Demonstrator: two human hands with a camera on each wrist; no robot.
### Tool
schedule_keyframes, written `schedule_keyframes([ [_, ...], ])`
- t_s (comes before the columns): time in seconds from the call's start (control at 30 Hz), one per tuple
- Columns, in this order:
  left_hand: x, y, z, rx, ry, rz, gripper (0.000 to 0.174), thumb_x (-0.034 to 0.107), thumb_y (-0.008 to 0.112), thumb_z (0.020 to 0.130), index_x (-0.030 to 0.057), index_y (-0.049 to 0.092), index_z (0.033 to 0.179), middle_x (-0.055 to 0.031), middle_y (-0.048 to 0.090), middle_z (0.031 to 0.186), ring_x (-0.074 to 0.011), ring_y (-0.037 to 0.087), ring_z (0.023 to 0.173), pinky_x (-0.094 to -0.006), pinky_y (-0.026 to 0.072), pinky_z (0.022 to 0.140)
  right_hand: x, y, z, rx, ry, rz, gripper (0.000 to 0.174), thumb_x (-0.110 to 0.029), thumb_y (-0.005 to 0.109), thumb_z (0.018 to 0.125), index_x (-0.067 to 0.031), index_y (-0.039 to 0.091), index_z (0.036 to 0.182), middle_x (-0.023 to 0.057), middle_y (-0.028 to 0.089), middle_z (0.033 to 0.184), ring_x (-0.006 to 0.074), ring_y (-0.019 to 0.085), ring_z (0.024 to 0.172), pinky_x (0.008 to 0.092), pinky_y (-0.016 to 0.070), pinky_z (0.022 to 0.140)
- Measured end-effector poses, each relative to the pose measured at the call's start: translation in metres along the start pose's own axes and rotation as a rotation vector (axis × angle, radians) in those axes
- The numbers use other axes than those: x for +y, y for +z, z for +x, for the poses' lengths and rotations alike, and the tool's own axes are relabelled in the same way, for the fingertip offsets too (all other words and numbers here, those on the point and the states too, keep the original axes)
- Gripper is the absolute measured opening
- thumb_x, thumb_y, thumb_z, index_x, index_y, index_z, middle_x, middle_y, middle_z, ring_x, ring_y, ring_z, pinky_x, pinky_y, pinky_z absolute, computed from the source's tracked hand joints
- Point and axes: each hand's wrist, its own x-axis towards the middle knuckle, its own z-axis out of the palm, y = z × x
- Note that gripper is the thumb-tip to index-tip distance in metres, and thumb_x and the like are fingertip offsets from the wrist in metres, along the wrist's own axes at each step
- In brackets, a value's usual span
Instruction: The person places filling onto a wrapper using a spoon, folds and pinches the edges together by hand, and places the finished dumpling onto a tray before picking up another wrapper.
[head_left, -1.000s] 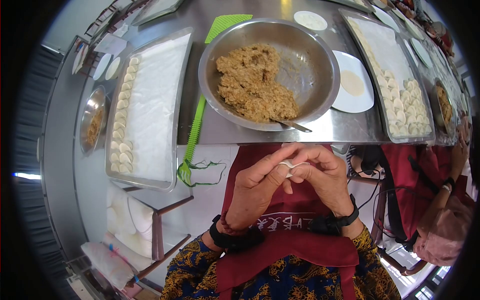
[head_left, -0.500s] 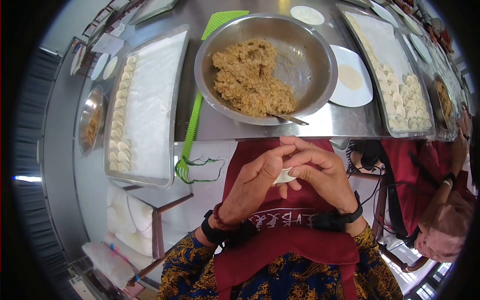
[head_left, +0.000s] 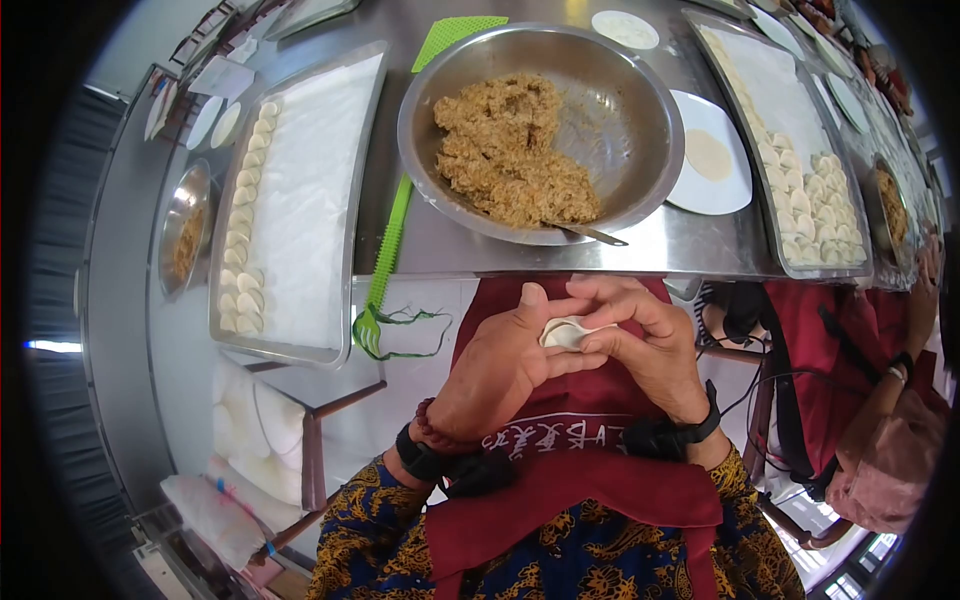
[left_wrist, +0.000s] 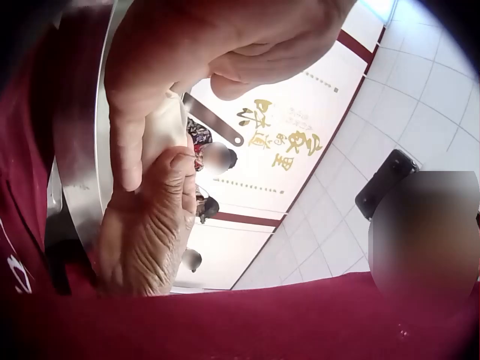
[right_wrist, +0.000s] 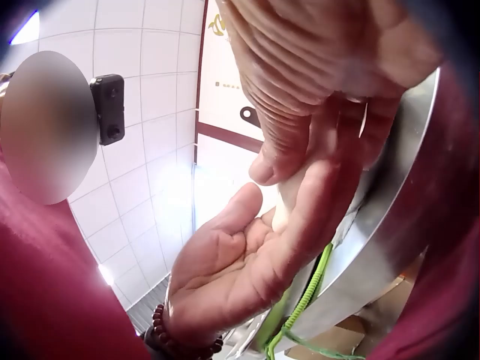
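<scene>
A white dough dumpling [head_left: 568,333] lies on the fingers of the left hand [head_left: 505,360], whose thumb stands up away from it. The right hand [head_left: 650,345] pinches the dumpling's right edge between thumb and fingers. Both hands are in front of the table edge, below the steel bowl [head_left: 420,190] of brown filling [head_left: 515,150]. In the left wrist view, pale dough [left_wrist: 163,127] shows between the left hand [left_wrist: 217,45] and the right hand [left_wrist: 146,232]. The right wrist view shows little of the dough [right_wrist: 281,210], mostly covered by the right hand [right_wrist: 322,75] and left hand [right_wrist: 240,262].
A lined tray [head_left: 310,200] with a column of dumplings stands left, a fuller tray [head_left: 775,110] right. A white plate [head_left: 728,180] holds one round wrapper [head_left: 708,155]. A metal handle [head_left: 595,235] leans over the bowl's rim; a green strap [head_left: 390,245] hangs off the table edge.
The left hand has turned palm up and its thumb has lifted off the dough. More of the dumpling shows. The right hand still pinches it.
</scene>
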Motion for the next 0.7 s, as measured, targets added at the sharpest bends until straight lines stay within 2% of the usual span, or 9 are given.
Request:
schedule_keyframes([
  [0.17, 0.002, -0.001, -0.002, -0.004, -0.028, 0.148, 0.073, 0.05, 0.032, 0.107, -0.0161, 0.043, 0.136, -0.0201, 0.057, 0.125, -0.0248, 0.06, 0.116, -0.0405, 0.051, 0.103, 0.0, -0.001, -0.001, -0.057, -0.006, -0.02, 0.014, 0.0, 0.069, 0.085, -0.0006, 0.071, 0.099, 0.014, 0.067, 0.123, 0.0239, 0.063, 0.114, 0.033, 0.0517, 0.095],
  [0.27, 0.005, 0.001, -0.002, -0.016, -0.032, 0.177, 0.072, 0.051, 0.032, 0.107, -0.0136, 0.047, 0.134, -0.0185, 0.057, 0.124, -0.0227, 0.06, 0.114, -0.0386, 0.0519, 0.101, -0.005, 0.002, -0.001, -0.022, 0.107, -0.05, 0.016, -0.001, 0.069, 0.085, -0.0006, 0.071, 0.101, 0.0124, 0.068, 0.123, 0.0229, 0.063, 0.114, 0.0328, 0.0517, 0.094],
  [0.33, 0.005, 0.0, -0.002, -0.013, -0.034, 0.186, 0.071, 0.051, 0.032, 0.107, -0.0125, 0.048, 0.133, -0.0178, 0.057, 0.124, -0.0219, 0.06, 0.114, -0.0379, 0.0521, 0.101, 0.0, 0.001, -0.001, -0.082, -0.023, -0.189, 0.018, -0.002, 0.07, 0.085, -0.0001, 0.071, 0.103, 0.0109, 0.068, 0.123, 0.0221, 0.064, 0.113, 0.0323, 0.0514, 0.093],
  [0.43, 0.002, -0.003, 0.0, -0.011, -0.048, 0.205, 0.07, 0.052, 0.032, 0.106, -0.0109, 0.052, 0.129, -0.0166, 0.058, 0.124, -0.0209, 0.06, 0.114, -0.0372, 0.0527, 0.1, 0.0, 0.001, -0.003, -0.079, 0.003, -0.123, 0.014, 0.001, 0.068, 0.086, 0.0008, 0.071, 0.1, 0.0124, 0.068, 0.121, 0.0234, 0.063, 0.114, 0.0337, 0.0509, 0.094],
  [0.47, 0.0, -0.004, 0.001, -0.003, -0.06, 0.147, 0.07, 0.052, 0.03, 0.107, -0.0105, 0.05, 0.131, -0.0175, 0.056, 0.127, -0.0223, 0.059, 0.117, -0.0388, 0.0519, 0.101, 0.001, 0.003, -0.003, -0.081, 0.001, -0.124, 0.014, 0.001, 0.068, 0.086, 0.0008, 0.071, 0.1, 0.0124, 0.068, 0.121, 0.0234, 0.063, 0.114, 0.0337, 0.0509, 0.094],
  [0.53, -0.005, -0.007, 0.005, 0.008, -0.063, 0.093, 0.069, 0.051, 0.028, 0.107, -0.0101, 0.048, 0.133, -0.0184, 0.055, 0.129, -0.0236, 0.057, 0.12, -0.0405, 0.0511, 0.103, 0.002, 0.008, -0.004, -0.001, 0.011, 0.096, 0.011, 0.003, 0.066, 0.087, 0.0013, 0.069, 0.098, 0.0139, 0.068, 0.117, 0.0251, 0.063, 0.114, 0.0353, 0.0506, 0.095],
  [0.6, -0.012, -0.01, 0.012, -0.04, -0.174, -0.382, 0.066, 0.049, 0.024, 0.108, -0.0075, 0.04, 0.138, -0.0198, 0.05, 0.135, -0.0276, 0.053, 0.126, -0.0458, 0.0454, 0.109, -0.002, 0.018, -0.003, 0.044, 0.013, 0.172, 0.01, 0.004, 0.065, 0.088, 0.0014, 0.069, 0.097, 0.0143, 0.068, 0.116, 0.0256, 0.062, 0.115, 0.0359, 0.0506, 0.095],
  [0.67, -0.019, -0.014, 0.017, -0.069, -0.158, -0.431, 0.063, 0.047, 0.023, 0.109, -0.0061, 0.038, 0.139, -0.0199, 0.049, 0.137, -0.0289, 0.051, 0.128, -0.0479, 0.042, 0.111, -0.001, 0.02, 0.001, 0.092, 0.016, 0.248, 0.009, 0.005, 0.064, 0.088, 0.0015, 0.068, 0.096, 0.0147, 0.068, 0.115, 0.0262, 0.062, 0.115, 0.0366, 0.0506, 0.095],
  [0.7, -0.021, -0.014, 0.017, -0.096, -0.151, -0.486, 0.061, 0.046, 0.022, 0.109, -0.0046, 0.035, 0.14, -0.0201, 0.047, 0.138, -0.0301, 0.049, 0.13, -0.0501, 0.0387, 0.114, 0.003, 0.018, 0.001, 0.068, -0.005, 0.171, 0.011, 0.004, 0.065, 0.087, 0.0013, 0.068, 0.097, 0.015, 0.068, 0.115, 0.0258, 0.061, 0.117, 0.0362, 0.0505, 0.095],
])
